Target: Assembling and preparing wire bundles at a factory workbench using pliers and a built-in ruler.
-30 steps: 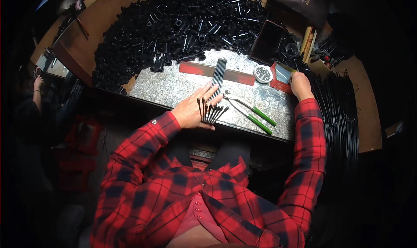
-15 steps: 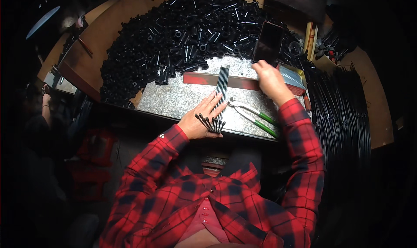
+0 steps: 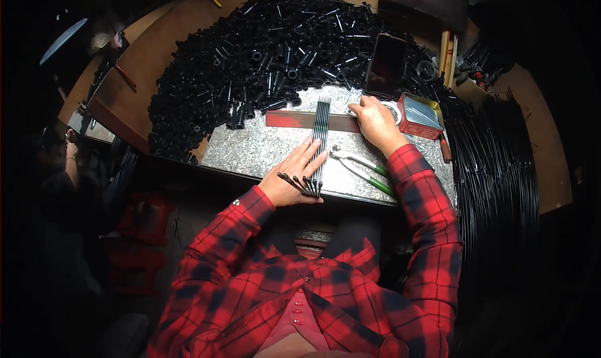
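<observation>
My left hand (image 3: 289, 177) presses on a flat row of thin black rods (image 3: 322, 117), fingers stretched over them. The rods' small ball ends (image 3: 308, 186) fan out above the thumb side of that hand. Under the rods runs a flat red-brown bar (image 3: 289, 119), crossing them. My right hand (image 3: 377, 125) is at the bar's right end, thumb and fingers pinched together; what they hold, if anything, I cannot make out. A white round thing (image 3: 395, 112) shows partly behind this hand. Green-handled pincers (image 3: 360, 164) lie between my hands, jaws toward the rods.
A big heap of black tubular parts (image 3: 250, 63) fills the back of the speckled board (image 3: 244, 146). A phone (image 3: 385, 67) leans on it. At right are a red tin (image 3: 421, 120), a screwdriver-like handle (image 3: 445, 148) and a thick bundle of black rods (image 3: 494, 164). Another person's hand (image 3: 72, 150) shows far left.
My right hand has come down and left from near the phone to the bar's right end. A white round thing now shows beside it. My left hand stays on the rods.
</observation>
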`<state>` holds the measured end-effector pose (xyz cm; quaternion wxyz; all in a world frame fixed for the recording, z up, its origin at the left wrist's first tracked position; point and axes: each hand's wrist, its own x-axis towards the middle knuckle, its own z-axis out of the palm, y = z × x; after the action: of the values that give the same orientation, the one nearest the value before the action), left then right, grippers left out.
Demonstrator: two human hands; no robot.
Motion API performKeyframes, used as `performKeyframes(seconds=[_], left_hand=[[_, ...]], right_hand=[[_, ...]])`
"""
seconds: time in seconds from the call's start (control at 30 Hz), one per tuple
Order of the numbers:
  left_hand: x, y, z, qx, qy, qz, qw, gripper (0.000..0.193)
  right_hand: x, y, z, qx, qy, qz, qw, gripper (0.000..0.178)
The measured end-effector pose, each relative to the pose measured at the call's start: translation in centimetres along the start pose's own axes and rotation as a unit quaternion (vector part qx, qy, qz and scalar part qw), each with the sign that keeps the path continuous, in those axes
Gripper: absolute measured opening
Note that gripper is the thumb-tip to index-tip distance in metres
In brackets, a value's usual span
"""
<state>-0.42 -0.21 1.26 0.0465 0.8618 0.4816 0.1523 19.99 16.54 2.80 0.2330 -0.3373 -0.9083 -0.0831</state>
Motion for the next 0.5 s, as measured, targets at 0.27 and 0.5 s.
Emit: performKeyframes(seconds=[0.27, 0.5], left_hand=[[0.05, -0.18, 0.1, -0.01, 0.005, 0.001, 1.0, 0.095], [0.1, 0.09, -0.04, -0.006, -0.005, -0.004, 1.0, 0.095]], right_hand=[[0.23, 0.29, 0.37, 0.0, -0.004, -0.003, 1.0, 0.027], [0.03, 0.4, 0.21, 0.006, -0.014, -0.008, 1.0, 0.029]])
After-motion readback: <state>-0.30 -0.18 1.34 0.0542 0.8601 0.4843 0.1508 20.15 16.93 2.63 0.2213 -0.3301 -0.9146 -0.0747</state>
